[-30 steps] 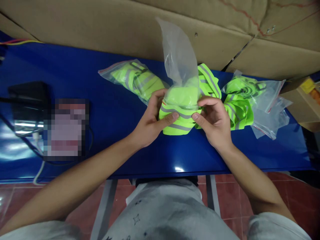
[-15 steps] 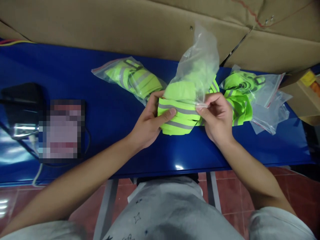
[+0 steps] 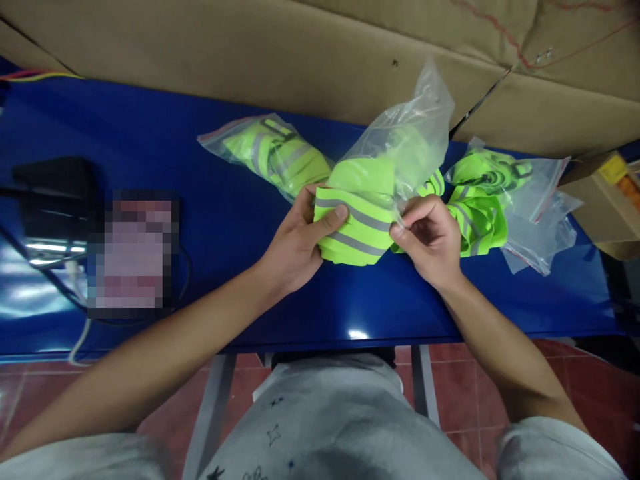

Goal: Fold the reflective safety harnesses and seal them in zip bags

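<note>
A folded neon-yellow reflective strap bundle [image 3: 357, 233] with grey stripes is partly inside a clear plastic bag [image 3: 425, 107]. My left hand [image 3: 305, 243] grips the bundle's left side, thumb on top and fingers behind it. At the bundle's right side, my right hand [image 3: 433, 237] pinches the bag's edge between thumb and forefinger. The upper part of the bundle shows through the bag, while its striped lower part sticks out of the opening. Behind my right hand lie loose neon straps [image 3: 477, 223], partly hidden by it.
On the blue table [image 3: 390, 307], a bagged neon bundle [image 3: 280, 157] lies to the left and another bundle [image 3: 493, 170] to the right. Clear zip bags [image 3: 543, 220] lie beside a cardboard box [image 3: 607, 200]. A blurred-out device [image 3: 133, 253] and a black object [image 3: 53, 207] stand at left.
The bag's top has tipped to the right. My right hand has drawn the bag's edge slightly down and left along the bundle. The whole view has shifted a little.
</note>
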The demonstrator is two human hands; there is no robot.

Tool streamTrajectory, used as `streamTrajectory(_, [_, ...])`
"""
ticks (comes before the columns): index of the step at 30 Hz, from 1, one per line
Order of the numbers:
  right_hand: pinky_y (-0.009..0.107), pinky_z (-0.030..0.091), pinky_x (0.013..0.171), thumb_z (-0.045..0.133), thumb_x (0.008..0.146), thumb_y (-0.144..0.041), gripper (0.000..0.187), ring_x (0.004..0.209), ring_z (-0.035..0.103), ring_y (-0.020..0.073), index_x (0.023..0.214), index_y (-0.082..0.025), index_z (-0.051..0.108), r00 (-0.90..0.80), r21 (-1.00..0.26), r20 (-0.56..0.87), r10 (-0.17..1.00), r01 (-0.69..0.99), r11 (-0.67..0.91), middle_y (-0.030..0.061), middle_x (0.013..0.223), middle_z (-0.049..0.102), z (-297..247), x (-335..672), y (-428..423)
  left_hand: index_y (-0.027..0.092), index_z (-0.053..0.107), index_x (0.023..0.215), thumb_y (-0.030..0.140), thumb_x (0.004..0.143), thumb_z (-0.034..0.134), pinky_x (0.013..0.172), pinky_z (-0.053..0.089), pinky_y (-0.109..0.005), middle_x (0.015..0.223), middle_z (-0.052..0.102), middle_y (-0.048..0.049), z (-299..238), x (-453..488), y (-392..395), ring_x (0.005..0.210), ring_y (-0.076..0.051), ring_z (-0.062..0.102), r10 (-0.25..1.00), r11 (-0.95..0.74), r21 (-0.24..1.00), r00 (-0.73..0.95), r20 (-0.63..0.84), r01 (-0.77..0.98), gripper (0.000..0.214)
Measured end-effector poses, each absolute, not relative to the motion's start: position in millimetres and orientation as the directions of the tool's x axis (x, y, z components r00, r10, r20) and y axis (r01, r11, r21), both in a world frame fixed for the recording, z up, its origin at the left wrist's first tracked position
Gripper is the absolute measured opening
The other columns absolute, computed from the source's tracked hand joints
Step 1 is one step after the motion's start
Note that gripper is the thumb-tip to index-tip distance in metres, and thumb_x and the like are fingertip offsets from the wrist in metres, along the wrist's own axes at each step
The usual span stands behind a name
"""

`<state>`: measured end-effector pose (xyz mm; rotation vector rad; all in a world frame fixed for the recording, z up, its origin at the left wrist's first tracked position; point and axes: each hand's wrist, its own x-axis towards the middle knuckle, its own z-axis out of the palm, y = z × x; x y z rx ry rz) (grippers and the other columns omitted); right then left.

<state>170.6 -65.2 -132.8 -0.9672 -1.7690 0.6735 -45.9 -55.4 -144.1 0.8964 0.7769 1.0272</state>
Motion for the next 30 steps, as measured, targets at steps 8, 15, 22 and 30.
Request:
streamTrajectory(8, [0.028,0.052,0.077,0.074,0.091,-0.025,0.023,0.083,0.063,0.0118,0.105,-0.022,0.056,-0.255,-0.716,0.512,0.820,0.401,0.572,-0.0009,0.092,0.062,-135.7,170.9,-80.9,0.026,0.047,0.100,0.051,0.087,0.079,0.079,0.056,-0.032,0.097,0.062,0.0001,-147.7,-42.2,-54.8,0.093,-0.017,0.065,0.985,-0.142,0.983,0.079,0.152,-0.120,0.043])
streamTrajectory(15, [0.023,0.050,0.068,0.072,0.093,-0.035,0.032,0.081,0.054,0.0101,0.105,-0.024,0.045,-0.098,-0.903,0.314,0.944,0.277,0.329,-0.0007,0.095,0.048,-144.0,158.1,-79.5,0.025,0.042,0.105,0.045,0.087,0.081,0.079,0.052,-0.031,0.097,0.057,0.0000,-148.9,-38.7,-59.8,0.091,-0.016,0.061,0.967,-0.249,0.968,0.051,0.251,-0.035,0.047])
streamTrajectory(22, [0.023,0.045,0.070,0.083,0.082,-0.031,0.042,0.078,0.047,0.0104,0.084,-0.023,0.042,-0.021,-0.984,-0.038,0.999,-0.174,-0.041,-0.0026,0.083,0.039,-130.1,145.7,-78.2,0.024,0.040,0.104,0.040,0.091,0.077,0.075,0.048,-0.028,0.095,0.050,0.0006,-143.2,-37.9,-61.1,0.086,-0.013,0.057,0.951,-0.300,0.953,0.065,0.302,-0.040,0.042])
streamTrajectory(30, [0.025,0.052,0.070,0.081,0.083,-0.044,0.049,0.079,0.052,0.0112,0.088,-0.025,0.037,-0.021,-0.971,-0.052,0.998,-0.232,-0.056,-0.0031,0.087,0.046,-129.6,137.8,-80.1,0.024,0.042,0.098,0.046,0.087,0.080,0.074,0.044,-0.027,0.089,0.042,0.0016,-142.2,-35.3,-59.0,0.080,-0.012,0.047,0.945,-0.309,0.950,0.098,0.311,-0.038,0.045])
